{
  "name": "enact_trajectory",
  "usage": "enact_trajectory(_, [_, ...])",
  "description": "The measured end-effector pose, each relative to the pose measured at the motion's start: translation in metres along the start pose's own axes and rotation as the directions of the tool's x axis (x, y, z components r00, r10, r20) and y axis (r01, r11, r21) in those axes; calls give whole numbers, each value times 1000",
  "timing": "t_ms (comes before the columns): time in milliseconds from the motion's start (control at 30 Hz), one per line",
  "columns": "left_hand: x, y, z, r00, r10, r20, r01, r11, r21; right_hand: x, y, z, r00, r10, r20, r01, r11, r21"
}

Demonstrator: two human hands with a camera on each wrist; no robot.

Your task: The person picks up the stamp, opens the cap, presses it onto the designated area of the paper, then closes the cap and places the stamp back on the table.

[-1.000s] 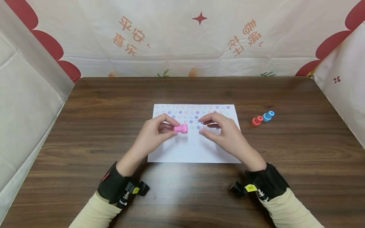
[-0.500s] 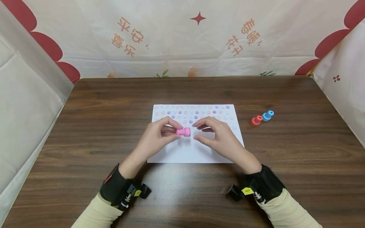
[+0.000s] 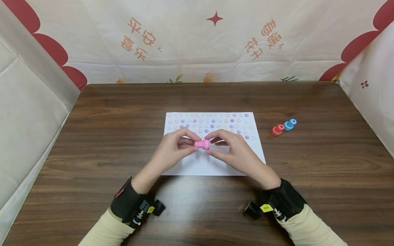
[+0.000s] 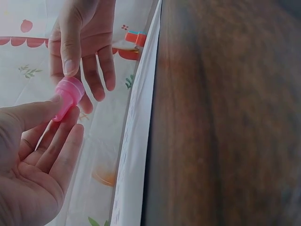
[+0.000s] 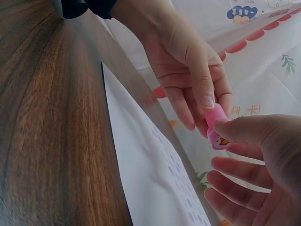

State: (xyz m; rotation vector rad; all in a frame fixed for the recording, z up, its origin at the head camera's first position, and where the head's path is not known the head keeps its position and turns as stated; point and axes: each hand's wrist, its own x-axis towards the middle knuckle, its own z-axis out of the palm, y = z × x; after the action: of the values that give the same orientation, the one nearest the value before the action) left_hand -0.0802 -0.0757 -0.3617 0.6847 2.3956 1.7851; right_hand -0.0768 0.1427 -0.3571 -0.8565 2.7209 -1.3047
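A small pink toy stamp (image 3: 202, 144) is held up over a white sheet of paper (image 3: 212, 167). My left hand (image 3: 175, 147) pinches its narrow handle end between thumb and fingers. From the other side, thumb and forefinger of my right hand (image 3: 232, 148) come round its wide end; the right wrist view has that thumb overlapping the stamp (image 5: 217, 113). A small coloured picture marks the flat end of the stamp. My right hand's other fingers are spread, loosely bent. Rows of small purple, red and blue prints cover the upper part of the paper.
A red stamp (image 3: 277, 130) and a blue stamp (image 3: 290, 124) stand side by side to the right of the paper. All lies on a dark wood table (image 3: 92, 136). A pale printed cloth (image 3: 191, 41) hangs behind the table's far edge.
My left hand has carried the pink stamp a little right and nearer me. My right hand has moved left, its thumb and forefinger closing in round the stamp's wide end.
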Motion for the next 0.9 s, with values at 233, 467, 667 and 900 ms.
enact_trajectory(233, [0,-1,3,1000,-2,7,2,1000,-2,0,0,3,1000,-1,7,1,999,33])
enact_trajectory(467, [0,-2,4,1000,-6,18,6,1000,-14,0,1,4,1000,1,-5,-1,1000,30])
enact_trajectory(667, [0,-3,3,1000,-12,19,12,1000,-14,0,0,4,1000,-3,-10,3,999,37])
enact_trajectory(900, [0,-2,3,1000,-11,4,11,1000,12,0,0,3,1000,-2,-20,3,999,45])
